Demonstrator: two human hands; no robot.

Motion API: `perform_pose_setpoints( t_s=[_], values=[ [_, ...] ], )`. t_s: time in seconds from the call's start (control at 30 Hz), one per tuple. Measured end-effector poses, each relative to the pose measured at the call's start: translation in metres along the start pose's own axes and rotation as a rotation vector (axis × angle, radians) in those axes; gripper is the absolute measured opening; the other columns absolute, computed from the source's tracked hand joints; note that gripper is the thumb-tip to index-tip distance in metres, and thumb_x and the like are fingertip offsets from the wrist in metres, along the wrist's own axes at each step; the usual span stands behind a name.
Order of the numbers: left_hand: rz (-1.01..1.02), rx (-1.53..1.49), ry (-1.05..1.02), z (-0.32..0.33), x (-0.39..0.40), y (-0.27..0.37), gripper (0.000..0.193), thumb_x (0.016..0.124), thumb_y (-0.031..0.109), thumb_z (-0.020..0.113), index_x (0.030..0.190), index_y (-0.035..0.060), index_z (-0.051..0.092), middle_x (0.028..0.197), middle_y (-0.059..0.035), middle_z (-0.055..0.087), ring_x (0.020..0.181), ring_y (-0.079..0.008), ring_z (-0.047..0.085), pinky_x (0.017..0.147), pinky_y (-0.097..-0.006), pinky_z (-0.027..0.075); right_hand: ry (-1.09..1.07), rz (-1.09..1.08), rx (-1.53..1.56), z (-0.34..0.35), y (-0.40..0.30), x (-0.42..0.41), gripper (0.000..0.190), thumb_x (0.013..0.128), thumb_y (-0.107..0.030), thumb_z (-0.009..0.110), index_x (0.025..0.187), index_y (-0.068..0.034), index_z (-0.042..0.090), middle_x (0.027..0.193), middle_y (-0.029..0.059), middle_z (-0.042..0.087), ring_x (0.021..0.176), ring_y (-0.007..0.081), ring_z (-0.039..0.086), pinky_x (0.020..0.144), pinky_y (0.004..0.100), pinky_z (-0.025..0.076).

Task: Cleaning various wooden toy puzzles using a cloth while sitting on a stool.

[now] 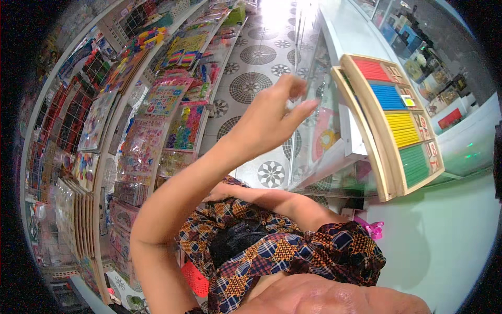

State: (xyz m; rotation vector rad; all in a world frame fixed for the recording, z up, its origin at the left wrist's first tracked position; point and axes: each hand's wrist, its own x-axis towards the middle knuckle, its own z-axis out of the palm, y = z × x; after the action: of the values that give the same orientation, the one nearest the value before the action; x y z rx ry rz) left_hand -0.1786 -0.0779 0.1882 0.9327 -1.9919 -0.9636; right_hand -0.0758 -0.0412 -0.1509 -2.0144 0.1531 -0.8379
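Observation:
My left hand [280,108] is raised in front of me with nothing in it, thumb apart from the curled fingers. It hangs over the aisle, left of a wooden box of counting sticks [392,125] and not touching it. That box has red, blue, yellow and green sticks in separate compartments, with number tiles along one side. A second wooden box [362,121] sits against its left edge. My right hand [219,191] lies low across my front, near my patterned garment [270,251]. My left forearm partly covers it, and its fingers are hidden.
Shelves on the left carry packaged craft items [184,125], sticker sheets [141,145] and stacked boards [76,219]. Along the right runs a glass display counter [345,23] with goods inside. Patterned floor tiles [257,55] line the aisle. A red perforated plastic item [195,278] is low beside me.

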Motion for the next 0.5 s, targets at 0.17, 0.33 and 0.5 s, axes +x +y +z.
perform_pose_setpoints(
  t_s=[0.17, 0.33, 0.5],
  values=[
    [0.085, 0.272, 0.291, 0.02, 0.065, -0.003, 0.057, 0.085, 0.043, 0.051, 0.11, -0.0081, 0.048, 0.105, -0.022, 0.055, 0.098, -0.024, 0.056, 0.079, -0.0308, 0.046, -0.015, -0.069, 0.058, -0.002, -0.031, 0.006, 0.03, 0.07, -0.016, 0.068, 0.098, -0.009, 0.062, 0.094, 0.0124, 0.062, 0.088, 0.0303, 0.057, 0.077, 0.0387, 0.045],
    [-0.074, 0.167, 0.119, 0.031, 0.103, 0.002, 0.054, 0.084, 0.041, 0.049, 0.101, -0.0097, 0.055, 0.089, -0.0212, 0.061, 0.085, -0.0231, 0.061, 0.071, -0.0318, 0.048, -0.008, -0.065, 0.037, -0.01, -0.035, 0.005, 0.028, 0.071, -0.014, 0.067, 0.098, -0.01, 0.062, 0.091, 0.0115, 0.062, 0.085, 0.0288, 0.058, 0.074, 0.0372, 0.046],
    [-0.002, 0.255, 0.167, 0.032, 0.113, 0.012, 0.04, 0.082, 0.03, 0.052, 0.093, -0.007, 0.06, 0.077, -0.0211, 0.062, 0.071, -0.0249, 0.063, 0.067, -0.0327, 0.048, 0.039, -0.058, 0.098, -0.008, -0.026, 0.002, 0.025, 0.072, -0.014, 0.066, 0.096, -0.01, 0.062, 0.089, 0.0112, 0.063, 0.082, 0.0289, 0.058, 0.071, 0.037, 0.046]
  ],
)
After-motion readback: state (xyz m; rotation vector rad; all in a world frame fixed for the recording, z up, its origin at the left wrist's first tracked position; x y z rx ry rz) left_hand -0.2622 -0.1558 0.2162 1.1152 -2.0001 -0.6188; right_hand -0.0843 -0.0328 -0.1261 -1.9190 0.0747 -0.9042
